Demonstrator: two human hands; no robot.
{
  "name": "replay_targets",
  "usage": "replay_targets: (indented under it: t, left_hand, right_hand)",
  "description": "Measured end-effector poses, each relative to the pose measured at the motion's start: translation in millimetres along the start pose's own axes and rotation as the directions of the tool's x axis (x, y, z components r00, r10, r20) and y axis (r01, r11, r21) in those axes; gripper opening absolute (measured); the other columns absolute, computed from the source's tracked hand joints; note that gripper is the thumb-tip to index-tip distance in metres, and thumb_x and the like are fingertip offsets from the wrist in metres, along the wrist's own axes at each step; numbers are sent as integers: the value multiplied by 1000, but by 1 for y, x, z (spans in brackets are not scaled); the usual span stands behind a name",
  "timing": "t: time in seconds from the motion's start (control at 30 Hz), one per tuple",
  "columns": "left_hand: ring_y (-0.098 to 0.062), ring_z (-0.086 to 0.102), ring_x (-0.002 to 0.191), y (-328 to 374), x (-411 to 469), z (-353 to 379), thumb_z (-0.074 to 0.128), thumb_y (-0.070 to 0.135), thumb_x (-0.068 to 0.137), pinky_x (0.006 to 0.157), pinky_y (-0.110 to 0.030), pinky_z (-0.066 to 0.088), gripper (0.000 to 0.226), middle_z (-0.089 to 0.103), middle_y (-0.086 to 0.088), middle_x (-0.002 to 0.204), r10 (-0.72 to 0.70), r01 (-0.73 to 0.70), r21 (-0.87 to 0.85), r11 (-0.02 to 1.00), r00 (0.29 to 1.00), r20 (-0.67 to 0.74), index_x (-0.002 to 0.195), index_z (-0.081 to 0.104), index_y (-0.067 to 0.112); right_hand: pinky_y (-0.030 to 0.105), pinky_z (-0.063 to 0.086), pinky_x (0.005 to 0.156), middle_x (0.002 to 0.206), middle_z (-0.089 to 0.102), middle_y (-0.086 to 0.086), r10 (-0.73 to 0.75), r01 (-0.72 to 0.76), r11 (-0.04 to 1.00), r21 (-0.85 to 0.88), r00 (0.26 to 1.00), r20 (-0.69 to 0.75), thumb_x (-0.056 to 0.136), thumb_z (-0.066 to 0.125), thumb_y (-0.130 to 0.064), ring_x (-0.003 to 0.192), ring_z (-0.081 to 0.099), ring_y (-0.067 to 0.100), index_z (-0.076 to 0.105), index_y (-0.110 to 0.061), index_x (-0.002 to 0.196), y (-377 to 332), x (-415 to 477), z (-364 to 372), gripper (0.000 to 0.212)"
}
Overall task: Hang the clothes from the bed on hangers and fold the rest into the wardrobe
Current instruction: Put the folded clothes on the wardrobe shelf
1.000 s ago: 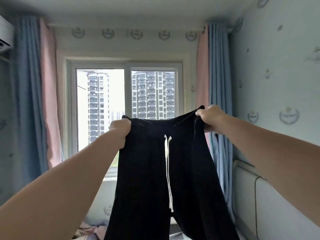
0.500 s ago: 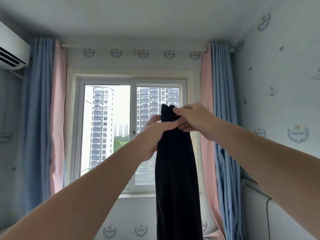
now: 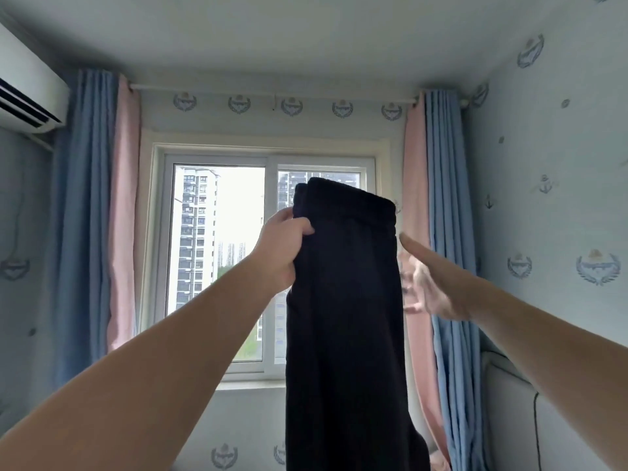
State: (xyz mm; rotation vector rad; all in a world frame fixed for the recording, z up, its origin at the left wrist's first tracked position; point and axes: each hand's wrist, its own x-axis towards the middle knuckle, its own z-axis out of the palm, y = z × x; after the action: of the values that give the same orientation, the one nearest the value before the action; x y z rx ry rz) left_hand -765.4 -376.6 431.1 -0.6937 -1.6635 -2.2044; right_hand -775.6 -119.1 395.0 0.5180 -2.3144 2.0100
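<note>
A pair of black trousers [image 3: 346,317] hangs in front of me, folded lengthwise, waistband up, in front of the window. My left hand [image 3: 280,248] grips the left edge just below the waistband. To the right of the cloth, my right hand [image 3: 431,280] is blurred, with fingers spread and holding nothing, close to the trousers' right edge. The legs run out of view at the bottom. Bed, hangers and wardrobe are out of view.
A window [image 3: 221,266] lies straight ahead between pink and blue curtains [image 3: 441,232]. An air conditioner [image 3: 27,93] is mounted high on the left wall. A white padded headboard [image 3: 509,419] stands at the lower right against the patterned wall.
The trousers went from spread wide by the waistband to folded in half lengthwise. My right hand has let go and moved off to the right; my left hand keeps hold.
</note>
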Motion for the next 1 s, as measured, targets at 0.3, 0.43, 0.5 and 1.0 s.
replay_targets:
  t: [0.3,0.43,0.5,1.0]
  left_hand:
    - [-20,65,79,19,16,-112,49,-2,87,60,-28,52,35,69,-5,100,24,7,265,964,993,-114,115,64,12]
    - [-18,63,84,25,19,-155,44,-1,90,66,-33,54,38,64,-5,106,146,-47,480,876,974,-171,123,52,15]
    - [-18,62,82,32,15,-173,42,-2,89,69,-36,54,40,63,-3,101,230,-84,600,795,958,-172,124,47,16]
    - [-22,65,83,124,-100,-242,42,-3,95,71,-41,57,46,64,-3,95,435,-200,822,534,898,-64,135,35,19]
  right_hand:
    - [42,58,90,114,75,7,-106,116,992,59,983,-147,83,80,-29,103,73,27,67,-11,123,-15,36,109,46]
    - [31,61,72,97,78,-2,-190,177,982,-69,934,-302,85,80,-26,86,76,17,68,-17,113,-33,49,161,32]
    - [23,58,59,91,78,-4,-229,208,973,-98,912,-339,86,78,-24,76,75,12,68,-21,104,-45,51,186,21]
    - [16,51,49,92,74,-2,-344,284,935,-212,875,-342,90,74,-23,70,71,10,66,-24,94,-102,-36,292,9]
